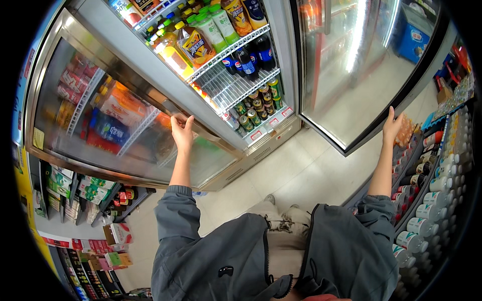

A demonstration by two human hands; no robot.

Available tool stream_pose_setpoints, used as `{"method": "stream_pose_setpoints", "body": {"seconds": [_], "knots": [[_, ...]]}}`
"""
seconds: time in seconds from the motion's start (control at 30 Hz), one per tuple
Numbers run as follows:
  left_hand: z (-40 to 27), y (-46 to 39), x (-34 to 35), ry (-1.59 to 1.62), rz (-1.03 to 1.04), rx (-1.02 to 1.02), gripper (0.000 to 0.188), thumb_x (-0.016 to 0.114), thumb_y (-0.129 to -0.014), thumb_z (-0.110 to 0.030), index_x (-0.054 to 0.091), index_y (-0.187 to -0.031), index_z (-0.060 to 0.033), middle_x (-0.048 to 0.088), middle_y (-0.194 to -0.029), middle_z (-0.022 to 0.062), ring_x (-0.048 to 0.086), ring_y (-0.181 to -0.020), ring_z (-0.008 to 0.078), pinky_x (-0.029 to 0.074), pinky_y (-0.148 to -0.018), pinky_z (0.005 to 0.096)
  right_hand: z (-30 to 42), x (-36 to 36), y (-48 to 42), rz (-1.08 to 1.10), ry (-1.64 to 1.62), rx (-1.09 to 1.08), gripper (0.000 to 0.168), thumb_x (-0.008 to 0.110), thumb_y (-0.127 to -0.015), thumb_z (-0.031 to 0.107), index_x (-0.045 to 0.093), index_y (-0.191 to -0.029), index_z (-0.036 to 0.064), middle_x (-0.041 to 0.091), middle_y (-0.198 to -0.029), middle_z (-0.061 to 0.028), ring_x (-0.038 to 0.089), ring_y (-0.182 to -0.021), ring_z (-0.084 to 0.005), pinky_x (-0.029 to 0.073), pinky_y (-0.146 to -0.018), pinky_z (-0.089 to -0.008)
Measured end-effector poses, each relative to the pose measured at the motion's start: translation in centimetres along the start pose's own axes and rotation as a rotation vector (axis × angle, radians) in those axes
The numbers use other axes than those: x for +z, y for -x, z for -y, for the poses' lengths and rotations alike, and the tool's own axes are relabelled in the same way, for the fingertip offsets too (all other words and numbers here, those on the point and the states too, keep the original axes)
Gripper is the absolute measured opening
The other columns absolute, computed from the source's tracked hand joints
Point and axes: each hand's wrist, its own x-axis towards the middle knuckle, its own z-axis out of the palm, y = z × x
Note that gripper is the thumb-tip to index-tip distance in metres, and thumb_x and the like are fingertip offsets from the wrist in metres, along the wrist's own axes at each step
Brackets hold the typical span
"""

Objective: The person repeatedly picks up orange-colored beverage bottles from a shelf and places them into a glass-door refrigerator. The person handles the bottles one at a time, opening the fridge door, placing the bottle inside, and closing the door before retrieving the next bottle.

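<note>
My left hand point(182, 131) is at the edge of the left glass door point(113, 124) of a drinks fridge, thumb raised, fingers partly hidden behind the hand. At the right, my right hand point(392, 126) holds the outer edge of the swung-out right glass door point(354, 82). Between the doors, wire shelves point(216, 84) show. Yellow-capped iced tea bottles point(195, 43) and green-capped bottles point(211, 30) stand on the upper one, dark Pepsi bottles point(246, 62) on the middle one, and cans point(258, 107) at the bottom.
Shelves of clear bottles point(423, 210) line the right side. Packaged goods point(94, 188) hang at the left, above boxes point(118, 233). A blue chest freezer point(414, 34) is seen at the upper right, in or through the door glass. Pale floor tiles point(297, 161) lie below the fridge.
</note>
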Motion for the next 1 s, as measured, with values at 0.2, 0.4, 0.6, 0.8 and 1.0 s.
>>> {"method": "stream_pose_setpoints", "body": {"seconds": [0.2,0.4,0.6,0.8,1.0], "knots": [[-0.4,0.3,0.1,-0.029,-0.012,-0.017,0.030,0.072,-0.078,-0.016,0.045,-0.082,-0.0035,0.051,-0.070,0.0017,0.045,-0.060,0.0121,0.042,-0.059,0.0278,-0.6,0.3,-1.3,-0.010,0.064,-0.023,0.046,0.054,-0.091,0.024,0.044,-0.126,-0.004,0.055,-0.120,-0.0193,0.052,-0.112,-0.0296,0.038,-0.095,-0.0344],[2.8,3.2,1.9,0.172,-0.078,0.042,0.059,0.066,-0.080,-0.006,0.031,-0.128,-0.0007,0.046,-0.117,0.0121,0.051,-0.101,0.0209,0.044,-0.085,0.0298,-3.8,1.6,-2.9,0.019,0.040,0.054,0.058,0.057,-0.089,0.029,0.037,-0.131,-0.006,0.051,-0.125,-0.0222,0.048,-0.117,-0.0334,0.035,-0.099,-0.0366],[-14.3,13.2,4.3,0.807,0.170,-0.431,0.060,0.059,-0.080,0.003,0.028,-0.132,-0.0035,0.039,-0.127,0.0138,0.046,-0.115,0.0250,0.040,-0.096,0.0355,-13.3,0.5,1.3,-0.010,0.082,-0.019,0.076,0.063,-0.081,0.019,0.020,-0.136,-0.010,0.023,-0.141,-0.0308,0.021,-0.135,-0.0362,0.017,-0.111,-0.0378],[-27.4,13.3,-4.1,0.587,0.662,0.861,0.037,0.055,-0.075,0.007,0.047,-0.109,-0.0043,0.048,-0.114,0.0139,0.060,-0.084,0.0217,0.050,-0.080,0.0362,-8.9,-1.4,18.2,0.287,0.399,0.636,0.065,0.065,-0.080,0.024,0.036,-0.129,-0.007,0.044,-0.129,-0.0260,0.044,-0.120,-0.0344,0.033,-0.101,-0.0376],[-31.0,12.3,-7.1,0.879,0.574,0.675,0.017,0.062,-0.058,-0.009,0.061,-0.075,-0.0061,0.060,-0.079,0.0084,0.059,-0.064,0.0209,0.053,-0.060,0.0306,-12.7,-5.8,38.4,0.320,0.319,0.877,0.054,0.064,-0.083,0.022,0.044,-0.124,-0.006,0.058,-0.105,-0.0156,0.059,-0.085,-0.0204,0.048,-0.072,-0.0325]]}}
